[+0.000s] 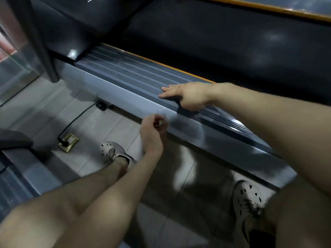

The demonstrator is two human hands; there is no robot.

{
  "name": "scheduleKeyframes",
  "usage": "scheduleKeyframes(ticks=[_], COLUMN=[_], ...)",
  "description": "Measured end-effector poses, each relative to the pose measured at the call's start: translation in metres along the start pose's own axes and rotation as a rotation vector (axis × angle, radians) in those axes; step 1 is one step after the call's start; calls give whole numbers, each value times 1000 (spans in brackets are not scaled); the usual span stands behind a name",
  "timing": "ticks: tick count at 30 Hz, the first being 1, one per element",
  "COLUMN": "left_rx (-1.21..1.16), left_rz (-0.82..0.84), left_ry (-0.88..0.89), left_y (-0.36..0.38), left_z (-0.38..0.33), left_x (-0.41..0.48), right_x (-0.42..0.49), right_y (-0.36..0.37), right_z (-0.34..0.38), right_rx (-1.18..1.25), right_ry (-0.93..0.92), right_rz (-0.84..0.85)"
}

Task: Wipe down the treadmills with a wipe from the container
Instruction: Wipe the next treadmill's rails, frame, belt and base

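Our right grip (189,96) lay released, flat on the ribbed side rail (129,70) of the treadmill (215,42). Our left grip (152,131) curled near the grey side panel (114,93); blur hid whether it pinched a wipe. We judged the wiping barely underway.

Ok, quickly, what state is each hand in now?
Left hand: curled, blurred; cannot tell if holding anything.
Right hand: open, flat on the treadmill rail.
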State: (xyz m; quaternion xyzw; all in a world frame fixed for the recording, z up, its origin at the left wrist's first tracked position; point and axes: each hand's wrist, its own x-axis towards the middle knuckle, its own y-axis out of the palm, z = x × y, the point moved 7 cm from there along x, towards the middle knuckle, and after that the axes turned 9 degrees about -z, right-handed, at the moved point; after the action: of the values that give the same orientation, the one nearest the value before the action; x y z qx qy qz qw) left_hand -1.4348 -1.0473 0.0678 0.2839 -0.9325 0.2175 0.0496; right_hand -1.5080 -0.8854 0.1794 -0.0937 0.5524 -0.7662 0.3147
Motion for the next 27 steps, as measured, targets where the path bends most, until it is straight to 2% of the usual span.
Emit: scheduleKeyframes(ticks=[2, 6, 9, 12, 14, 16, 19, 22, 25, 26, 27], left_rx=[135, 154, 103, -72, -151, -165, -116, 54, 116, 120, 115], left_rz=[-137, -269, -240, -48, 124, 197, 92, -50, -142, -150, -91], left_ry=[13, -142, -89, -17, 132, 211, 117, -98, -86, -69, -47], left_y=[-26, -49, -25, 21, 49, 68, 55, 25, 23, 31, 44], left_z=[9, 16, -1, -24, -56, -68, -49, -15, -24, -32, -39], left_x=[40, 92, 48, -53, -124, -156, -124, -60, -47, -61, -83], right_x=[-2, -16, -36, -64, -86, -106, -125, -129, -129, -131, -134], right_y=[-4, -14, -36, -48, -47, -39, -19, -4, 4, 4, 4], right_z=[2, 11, 5, -12, -26, -36, -39, -43, -50, -47, -44], right_rx=[3, 18, 44, 42, -8, -64, -117, -148, -143, -135, -134], right_ry=[18, 35, 69, 116, 152, 186, 186, 161, 153, 137, 127], right_rz=[5, -115, -299, -372, -375, -335, -203, -143, -149, -154, -153])
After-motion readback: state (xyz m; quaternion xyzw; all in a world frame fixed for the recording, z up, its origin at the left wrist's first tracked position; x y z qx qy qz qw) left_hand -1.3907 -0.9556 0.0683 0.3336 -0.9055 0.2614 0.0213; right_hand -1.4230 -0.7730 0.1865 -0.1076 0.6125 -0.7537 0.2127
